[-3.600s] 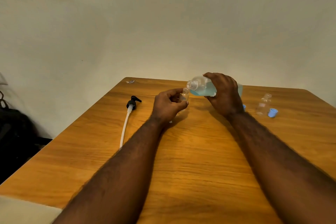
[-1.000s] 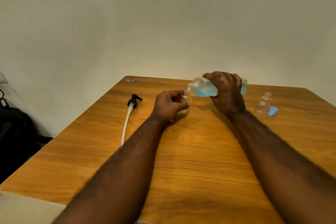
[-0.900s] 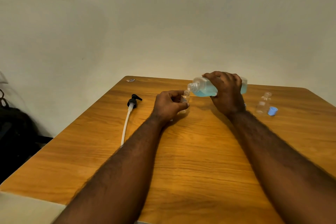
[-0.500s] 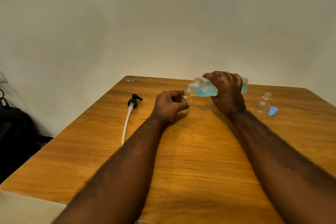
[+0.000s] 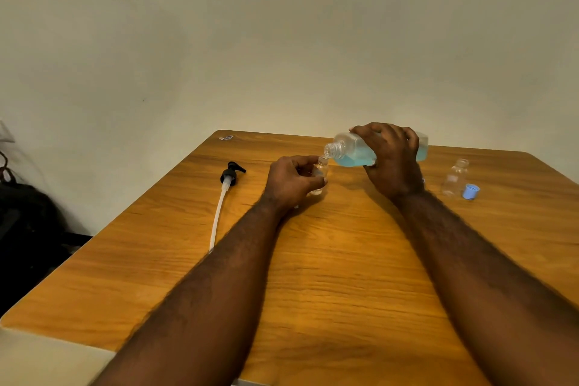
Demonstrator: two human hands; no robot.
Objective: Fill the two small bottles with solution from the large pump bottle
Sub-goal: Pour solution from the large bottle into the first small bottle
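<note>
My right hand point(image 5: 391, 163) grips the large clear bottle point(image 5: 354, 150) of blue solution, tipped almost flat with its open neck pointing left. That neck sits just over the mouth of a small clear bottle point(image 5: 320, 171), which my left hand point(image 5: 293, 182) holds upright on the wooden table point(image 5: 344, 276). My fingers hide most of this small bottle, so its fill level cannot be made out. A second small clear bottle point(image 5: 454, 177) stands uncapped to the right, apart from both hands, with a blue cap point(image 5: 470, 191) lying beside it.
The black pump head with its long white tube point(image 5: 223, 204) lies on the table to the left of my left hand. A small scrap point(image 5: 226, 137) rests near the far left corner. A dark bag point(image 5: 28, 229) sits on the floor beyond the left edge.
The large bottle's neck has dipped slightly lower toward the small bottle's mouth. Both hands keep their hold and stay in nearly the same place.
</note>
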